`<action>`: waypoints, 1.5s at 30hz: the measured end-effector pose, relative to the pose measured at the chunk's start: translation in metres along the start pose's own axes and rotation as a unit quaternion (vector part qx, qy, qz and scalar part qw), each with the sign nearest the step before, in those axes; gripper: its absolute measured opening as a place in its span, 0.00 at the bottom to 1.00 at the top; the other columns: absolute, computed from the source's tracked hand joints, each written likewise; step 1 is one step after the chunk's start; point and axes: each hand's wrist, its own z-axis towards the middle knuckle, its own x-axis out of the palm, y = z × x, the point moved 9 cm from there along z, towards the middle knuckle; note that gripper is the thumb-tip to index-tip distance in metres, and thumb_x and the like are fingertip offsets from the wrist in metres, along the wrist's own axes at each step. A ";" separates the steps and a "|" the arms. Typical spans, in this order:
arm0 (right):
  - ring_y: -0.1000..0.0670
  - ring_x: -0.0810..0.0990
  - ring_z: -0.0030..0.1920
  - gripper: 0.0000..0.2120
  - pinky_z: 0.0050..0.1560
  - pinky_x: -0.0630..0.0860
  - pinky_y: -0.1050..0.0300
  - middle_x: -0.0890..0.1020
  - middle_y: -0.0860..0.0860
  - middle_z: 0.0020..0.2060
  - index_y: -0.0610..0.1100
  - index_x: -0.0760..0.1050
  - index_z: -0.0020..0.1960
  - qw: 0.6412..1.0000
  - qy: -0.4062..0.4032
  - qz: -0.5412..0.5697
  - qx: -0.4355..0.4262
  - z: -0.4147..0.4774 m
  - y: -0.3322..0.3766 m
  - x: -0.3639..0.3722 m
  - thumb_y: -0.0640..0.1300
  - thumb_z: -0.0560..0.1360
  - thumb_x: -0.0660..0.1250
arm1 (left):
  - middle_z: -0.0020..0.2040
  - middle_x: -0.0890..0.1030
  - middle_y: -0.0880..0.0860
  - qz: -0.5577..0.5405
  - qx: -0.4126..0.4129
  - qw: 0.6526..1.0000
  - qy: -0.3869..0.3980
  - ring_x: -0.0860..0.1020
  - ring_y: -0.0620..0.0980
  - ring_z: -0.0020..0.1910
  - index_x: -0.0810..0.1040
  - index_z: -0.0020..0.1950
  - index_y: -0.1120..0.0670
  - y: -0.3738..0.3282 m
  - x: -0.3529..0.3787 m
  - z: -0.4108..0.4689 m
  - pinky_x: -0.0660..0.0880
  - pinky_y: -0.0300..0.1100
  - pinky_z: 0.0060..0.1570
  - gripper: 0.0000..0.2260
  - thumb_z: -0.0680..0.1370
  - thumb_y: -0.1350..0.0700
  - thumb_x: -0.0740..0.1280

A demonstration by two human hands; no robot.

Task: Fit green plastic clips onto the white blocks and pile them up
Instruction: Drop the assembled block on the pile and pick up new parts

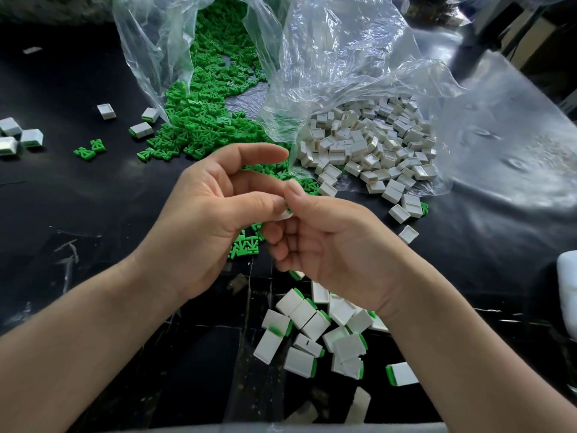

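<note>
The left hand (212,214) and right hand (331,245) are meeting above the black table (93,198), both pinching one white block (284,215) w/ a bit of green showing, mostly hidden by the fingertips. Green clips (212,98) are spilling from a clear bag (343,57) at the back, w/ loose white blocks (368,145) to their right. Finished pieces (312,326) are lying under the right wrist.
</note>
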 end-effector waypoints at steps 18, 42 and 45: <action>0.56 0.68 0.27 0.08 0.30 0.68 0.66 0.71 0.52 0.27 0.42 0.74 0.37 0.999 -0.032 0.026 -0.002 -0.001 0.001 -0.008 0.48 0.66 0.64 | 0.33 0.82 0.52 0.013 0.018 1.000 0.014 0.82 0.51 0.47 0.75 0.53 0.55 -0.004 0.003 0.000 0.77 0.37 0.42 0.19 0.64 0.67 0.65; 0.55 0.61 0.29 0.09 0.31 0.60 0.64 0.65 0.50 0.29 0.41 0.72 0.39 0.994 -0.094 -0.041 -0.039 0.000 0.001 -0.011 0.42 0.76 0.59 | 0.31 0.81 0.53 -0.038 -0.031 0.999 -0.005 0.82 0.48 0.45 0.76 0.49 0.57 0.008 0.000 0.002 0.78 0.38 0.40 0.19 0.61 0.70 0.62; 0.55 0.61 0.29 0.09 0.30 0.60 0.65 0.65 0.50 0.29 0.41 0.72 0.39 0.994 -0.093 -0.042 -0.043 0.000 0.001 -0.011 0.42 0.76 0.59 | 0.31 0.81 0.53 -0.044 -0.035 0.998 -0.004 0.82 0.48 0.45 0.76 0.49 0.57 0.009 0.000 0.002 0.79 0.38 0.41 0.19 0.61 0.71 0.62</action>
